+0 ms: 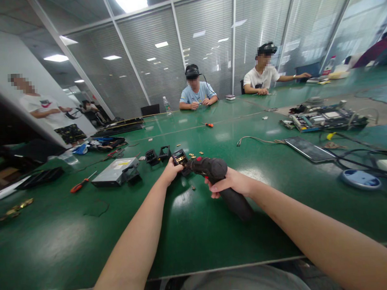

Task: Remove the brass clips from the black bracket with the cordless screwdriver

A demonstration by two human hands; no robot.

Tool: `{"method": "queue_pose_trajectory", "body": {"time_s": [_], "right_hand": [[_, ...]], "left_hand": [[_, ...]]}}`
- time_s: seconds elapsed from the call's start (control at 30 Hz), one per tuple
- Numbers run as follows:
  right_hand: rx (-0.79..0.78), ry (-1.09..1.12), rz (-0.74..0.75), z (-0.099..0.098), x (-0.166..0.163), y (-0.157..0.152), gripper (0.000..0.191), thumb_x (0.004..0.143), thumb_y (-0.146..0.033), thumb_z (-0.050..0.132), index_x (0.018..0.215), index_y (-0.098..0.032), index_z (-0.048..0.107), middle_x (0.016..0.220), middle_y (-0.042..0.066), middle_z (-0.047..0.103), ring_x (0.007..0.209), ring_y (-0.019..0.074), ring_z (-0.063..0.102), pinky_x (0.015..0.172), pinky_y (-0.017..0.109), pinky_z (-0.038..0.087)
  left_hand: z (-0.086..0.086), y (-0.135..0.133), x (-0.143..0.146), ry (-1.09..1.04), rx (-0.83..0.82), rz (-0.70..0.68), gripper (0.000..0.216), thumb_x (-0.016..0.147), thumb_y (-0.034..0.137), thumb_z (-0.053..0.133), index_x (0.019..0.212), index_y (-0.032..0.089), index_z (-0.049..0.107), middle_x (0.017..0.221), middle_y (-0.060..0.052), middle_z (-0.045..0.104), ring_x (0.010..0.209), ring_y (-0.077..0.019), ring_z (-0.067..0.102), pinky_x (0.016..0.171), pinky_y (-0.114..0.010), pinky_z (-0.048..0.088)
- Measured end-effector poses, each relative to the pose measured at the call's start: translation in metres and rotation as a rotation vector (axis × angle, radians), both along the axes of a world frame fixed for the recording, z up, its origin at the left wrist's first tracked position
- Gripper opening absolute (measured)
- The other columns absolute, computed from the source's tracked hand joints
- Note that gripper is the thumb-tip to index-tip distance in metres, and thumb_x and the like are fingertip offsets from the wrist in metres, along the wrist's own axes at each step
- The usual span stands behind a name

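My right hand (225,184) is closed around the grip of a black cordless drill (210,166) with red accents. The drill's front end points left and meets a small black plastic housing (180,156) with brass-coloured metal parts inside. Whether a bit touches a screw there, I cannot tell. My left hand (173,172) grips that housing by its near left side. Several small brass pieces (193,156) lie just behind the drill's front end, and one tiny piece (193,187) lies nearer me. Two similar black housings (151,156) stand to the left of the held one.
A silver disc drive (113,173) has a black frame (131,174) against it. Left of it lies an orange screwdriver (79,185). On the right are a dark phone-like slab (309,149), cables, a blue round object (360,179) and a circuit board (330,117). Two people sit across the green table (197,242).
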State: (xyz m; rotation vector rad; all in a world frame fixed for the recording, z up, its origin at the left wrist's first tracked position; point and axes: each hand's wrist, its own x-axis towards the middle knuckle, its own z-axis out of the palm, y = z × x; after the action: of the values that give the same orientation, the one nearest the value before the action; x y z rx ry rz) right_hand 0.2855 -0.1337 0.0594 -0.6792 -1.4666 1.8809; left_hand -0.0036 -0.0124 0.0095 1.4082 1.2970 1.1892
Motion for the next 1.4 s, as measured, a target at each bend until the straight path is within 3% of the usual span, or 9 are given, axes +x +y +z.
{"method": "queue_pose_trajectory", "body": {"time_s": [1.4], "right_hand": [[0.062, 0.006, -0.023, -0.0029, -0.0024, 0.0007, 0.040, 0.061, -0.021, 0.091, 0.091, -0.016, 0.065, 0.079, 0.001, 0.068, 0.062, 0.0184, 0.069, 0.062, 0.031, 0.055]], "left_hand": [[-0.0029, -0.0003, 0.0030, 0.083, 0.064, 0.029, 0.063, 0.066, 0.026, 0.083, 0.122, 0.019, 0.054, 0.113, -0.008, 0.070, 0.102, -0.0240, 0.068, 0.106, -0.046, 0.048]]}}
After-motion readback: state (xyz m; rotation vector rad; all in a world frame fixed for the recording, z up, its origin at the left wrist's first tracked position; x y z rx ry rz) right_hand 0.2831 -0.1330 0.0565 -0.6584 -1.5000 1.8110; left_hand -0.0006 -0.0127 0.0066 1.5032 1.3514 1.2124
